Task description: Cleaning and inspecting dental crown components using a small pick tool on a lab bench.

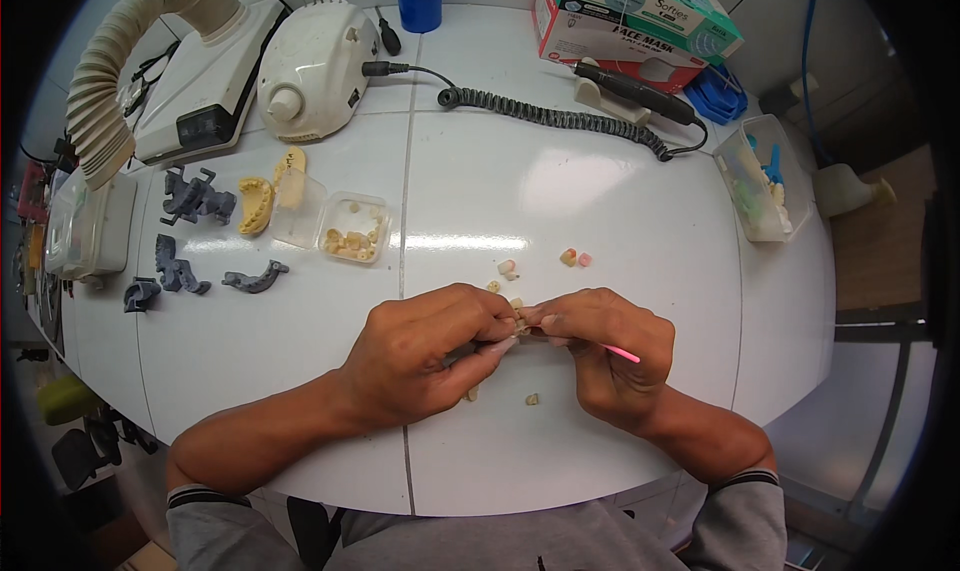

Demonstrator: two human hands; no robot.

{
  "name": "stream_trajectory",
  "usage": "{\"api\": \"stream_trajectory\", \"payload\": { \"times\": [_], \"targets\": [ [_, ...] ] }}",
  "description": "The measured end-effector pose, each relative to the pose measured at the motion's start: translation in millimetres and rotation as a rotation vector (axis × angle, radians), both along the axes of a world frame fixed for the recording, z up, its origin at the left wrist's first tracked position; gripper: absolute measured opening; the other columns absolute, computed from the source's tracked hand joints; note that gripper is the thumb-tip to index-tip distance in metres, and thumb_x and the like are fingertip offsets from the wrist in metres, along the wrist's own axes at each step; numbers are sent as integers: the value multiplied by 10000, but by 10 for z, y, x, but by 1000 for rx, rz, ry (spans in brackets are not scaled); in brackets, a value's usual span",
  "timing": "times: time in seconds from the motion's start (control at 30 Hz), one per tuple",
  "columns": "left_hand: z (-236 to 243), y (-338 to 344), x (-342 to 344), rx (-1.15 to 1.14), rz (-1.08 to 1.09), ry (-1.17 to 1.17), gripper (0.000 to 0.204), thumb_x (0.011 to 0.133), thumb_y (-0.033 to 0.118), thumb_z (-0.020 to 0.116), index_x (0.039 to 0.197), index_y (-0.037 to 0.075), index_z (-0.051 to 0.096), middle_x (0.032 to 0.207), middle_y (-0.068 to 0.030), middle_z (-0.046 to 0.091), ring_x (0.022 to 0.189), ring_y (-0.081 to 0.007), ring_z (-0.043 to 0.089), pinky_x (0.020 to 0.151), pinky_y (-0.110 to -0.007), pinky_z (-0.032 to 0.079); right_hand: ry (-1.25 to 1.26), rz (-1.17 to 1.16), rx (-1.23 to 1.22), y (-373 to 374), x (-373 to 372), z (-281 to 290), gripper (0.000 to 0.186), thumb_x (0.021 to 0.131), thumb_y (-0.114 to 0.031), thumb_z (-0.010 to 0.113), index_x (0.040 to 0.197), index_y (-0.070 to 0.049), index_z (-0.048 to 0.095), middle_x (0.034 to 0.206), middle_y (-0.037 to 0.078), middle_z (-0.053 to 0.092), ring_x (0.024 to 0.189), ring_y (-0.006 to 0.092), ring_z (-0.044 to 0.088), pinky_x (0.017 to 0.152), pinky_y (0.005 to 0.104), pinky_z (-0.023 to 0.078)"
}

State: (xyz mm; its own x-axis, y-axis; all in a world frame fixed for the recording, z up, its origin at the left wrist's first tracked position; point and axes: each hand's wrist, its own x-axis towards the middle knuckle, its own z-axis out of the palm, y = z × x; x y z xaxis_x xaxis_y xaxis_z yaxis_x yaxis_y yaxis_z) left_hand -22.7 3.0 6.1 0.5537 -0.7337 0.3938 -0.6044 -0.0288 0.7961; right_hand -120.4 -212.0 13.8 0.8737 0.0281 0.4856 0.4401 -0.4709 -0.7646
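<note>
Over the white table, my left hand (425,346) and my right hand (620,346) meet at the fingertips. Thumb and fingers of the left are pinched on a small cream tooth-shaped piece (521,326), mostly covered by them. My right hand is closed around a thin pink-handled stick (622,353); its working tip, near the piece, is too small to make out. Just beyond the fingers lie small tooth-coloured pieces (508,269), with a brownish one (569,258) beside a pink one (585,260). Another cream piece (532,399) rests nearer to me, between my wrists.
At left are a see-through box of cream pieces (358,243), yellow dental casts (256,206) and grey dental models (198,197). Behind stand a white control unit (310,71) and ribbed hose (95,101). A coiled cord leads to a black handpiece (635,93) by mask boxes (610,31).
</note>
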Motion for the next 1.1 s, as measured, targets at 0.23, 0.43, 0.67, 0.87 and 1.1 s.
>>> {"api": "stream_trajectory", "payload": {
  "times": [0.23,0.43,0.67,0.87,1.1],
  "targets": [
    [16,10,17,-42,2,56,180,851,-43,795,1005,-31,703,1027,-135,758,848,-193,779,714,-291,654,22,-8,278,-14,-24,-157,163,974,136,629,1101,42,669,1028,162,773,911,209,769,829,319,634],
    [8,-9,-10,-48,77,110,175,820,-20,830,872,13,666,1003,-159,781,896,-207,787,789,-309,623,31,9,500,-68,57,-159,66,1087,-8,584,1097,42,626,1133,203,727,1060,239,756,897,345,627],
    [15,-5,-40,-59,97,102,190,844,-4,852,897,13,670,1005,-158,779,907,-192,782,784,-303,626,-48,-63,337,-74,39,-3,197,1062,95,504,1200,80,643,1235,221,669,1122,270,753,931,352,643],
    [-63,-25,-42,-123,97,60,187,865,-18,840,927,5,665,1016,-153,773,859,-166,774,726,-282,626,11,-44,132,-75,-67,42,263,1005,106,510,1219,70,659,1082,189,729,985,214,761,859,301,608],
    [-25,-8,-110,-153,19,-159,233,842,-42,844,1005,27,691,1031,-141,761,804,-161,760,656,-280,625,360,-28,314,124,-192,120,195,1001,-18,636,1161,81,686,936,132,761,886,137,743,780,274,593]
  ]
}}
